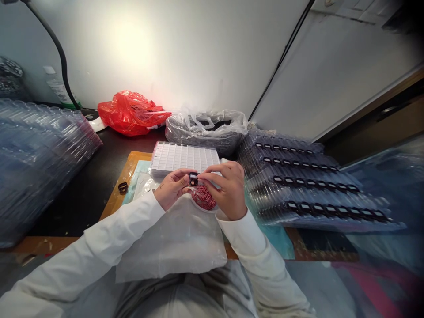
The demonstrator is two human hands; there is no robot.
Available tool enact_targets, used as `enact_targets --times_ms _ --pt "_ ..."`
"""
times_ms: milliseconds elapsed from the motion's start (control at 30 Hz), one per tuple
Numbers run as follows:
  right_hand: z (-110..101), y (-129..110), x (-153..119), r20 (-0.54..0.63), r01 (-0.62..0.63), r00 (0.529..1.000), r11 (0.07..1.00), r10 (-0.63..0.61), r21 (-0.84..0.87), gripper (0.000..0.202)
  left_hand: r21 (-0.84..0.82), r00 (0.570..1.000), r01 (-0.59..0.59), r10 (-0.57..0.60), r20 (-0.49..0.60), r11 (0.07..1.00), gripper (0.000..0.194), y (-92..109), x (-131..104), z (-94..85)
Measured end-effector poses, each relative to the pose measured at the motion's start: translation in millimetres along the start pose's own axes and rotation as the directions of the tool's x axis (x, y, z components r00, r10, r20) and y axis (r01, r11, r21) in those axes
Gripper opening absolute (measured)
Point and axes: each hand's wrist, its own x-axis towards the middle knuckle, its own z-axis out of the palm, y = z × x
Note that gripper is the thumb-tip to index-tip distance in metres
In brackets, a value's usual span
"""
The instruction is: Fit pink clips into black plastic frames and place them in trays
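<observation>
My left hand (172, 186) is closed on a small black square plastic part (193, 178) with a white patch on its face, gripped between thumb and fingers. From the other side my right hand (228, 187) meets it, thumb and forefinger pinched at the part's right edge. Whether those fingertips hold something small of their own cannot be made out. Just below the hands sits a round white tub (210, 211) of short red wire-like pieces (203, 198). Behind them lies a white block (185, 157) marked in a grid. Another dark part (123, 188) rests on the board to the left.
On the right, stacked clear trays (265, 194) carry rows of black parts (316, 182). More clear trays (43, 163) are piled at left. A red plastic bag (129, 115) and a clear bag with dark contents (205, 132) stand along the wall, near a lamp's bent neck (61, 53).
</observation>
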Motion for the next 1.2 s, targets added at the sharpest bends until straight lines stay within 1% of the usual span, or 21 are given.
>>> enact_targets --times_ms 200,400,533,633,733,900,1100,1200 --pt "0.4 -0.8 0.5 0.013 0.016 1.000 1.000 -0.016 -0.010 0.005 0.008 1.000 0.003 -0.003 0.005 1.000 0.037 -0.2 0.8 -1.7" --pt "0.6 -1.9 1.5 0.033 0.027 0.999 0.999 -0.026 -0.024 0.007 0.025 1.000 0.010 -0.009 -0.013 1.000 0.039 0.4 0.4 -1.0" --pt "0.2 -2.4 1.2 0.022 0.016 1.000 0.999 -0.016 -0.028 0.007 0.017 1.000 0.005 -0.005 0.008 1.000 0.038 0.5 0.6 -0.9" --pt "-0.7 -3.2 0.5 0.013 0.034 0.999 0.999 -0.034 -0.008 0.010 0.014 1.000 0.017 -0.017 0.003 1.000 0.039 0.9 0.3 -0.5" --pt "-1.8 -3.8 -0.6 0.040 0.051 0.998 0.999 -0.052 0.013 0.015 0.023 1.000 0.028 -0.027 -0.014 0.999 0.042 1.4 -0.2 -0.3" --pt "-2.0 -3.7 -1.8 0.047 0.025 0.999 0.999 -0.027 0.040 0.023 0.013 0.999 0.023 -0.023 -0.031 1.000 0.043 1.3 -0.4 -0.5" --pt "-2.4 -3.4 -0.9 0.061 0.039 0.997 0.996 -0.044 0.082 0.032 0.004 0.998 0.025 -0.025 -0.054 1.000 0.043 2.3 0.3 0.0" --pt "-6.4 -6.4 1.3 0.048 0.033 0.998 0.992 -0.039 0.121 0.027 0.000 0.996 0.023 -0.023 -0.084 1.000 0.045 3.3 0.1 0.8"
